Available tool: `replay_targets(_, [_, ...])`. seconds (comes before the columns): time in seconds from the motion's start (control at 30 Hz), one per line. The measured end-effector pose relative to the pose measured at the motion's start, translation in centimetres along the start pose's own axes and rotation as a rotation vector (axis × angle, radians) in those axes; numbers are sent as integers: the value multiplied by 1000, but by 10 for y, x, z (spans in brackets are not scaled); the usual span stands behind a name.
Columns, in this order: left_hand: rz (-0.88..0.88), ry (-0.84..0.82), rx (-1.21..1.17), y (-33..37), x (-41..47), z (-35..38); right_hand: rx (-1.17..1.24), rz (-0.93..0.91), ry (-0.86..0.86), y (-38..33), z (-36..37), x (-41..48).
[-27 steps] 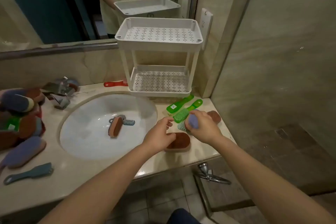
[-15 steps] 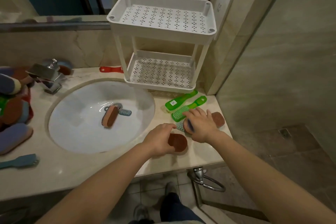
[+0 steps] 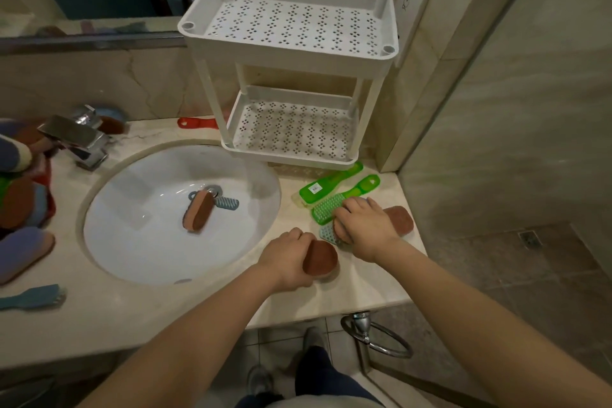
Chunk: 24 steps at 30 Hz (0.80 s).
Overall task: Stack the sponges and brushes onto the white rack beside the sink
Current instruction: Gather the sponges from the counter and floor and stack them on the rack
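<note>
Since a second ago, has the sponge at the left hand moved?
Yes. The left hand has tipped the brown sponge up off the countertop, beside the sink.

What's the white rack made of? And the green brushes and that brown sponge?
The white rack looks like hard matte plastic, moulded with hole patterns. The green brushes seem glossy, see-through plastic. The brown sponge looks like soft foam with a rough, fuzzy face, probably.

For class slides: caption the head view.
Left hand grips brown oval sponge, right hand rests on teal plastic brush, near white perforated rack.
</note>
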State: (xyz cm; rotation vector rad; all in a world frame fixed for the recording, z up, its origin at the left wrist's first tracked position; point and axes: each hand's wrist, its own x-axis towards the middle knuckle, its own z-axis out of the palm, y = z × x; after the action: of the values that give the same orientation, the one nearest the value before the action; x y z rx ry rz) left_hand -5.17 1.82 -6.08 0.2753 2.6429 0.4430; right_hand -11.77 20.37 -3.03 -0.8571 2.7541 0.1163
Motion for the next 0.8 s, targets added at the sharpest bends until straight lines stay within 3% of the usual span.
replay_targets(0.17, [-109,111,-182,-7,-5,-32,156,106,221,-2,-28,4])
replay_targets(0.4, [-225,423,-595,-1,-23,-87,437,229,500,-22,-66,1])
replay_targets(0.57, [-119,572,-752,-7,-35,-119,602,283,702,-43,-94,-3])
replay_targets(0.8, [32,741,-856,-12,-51,-165,710,204,976,-69,-131,-4])
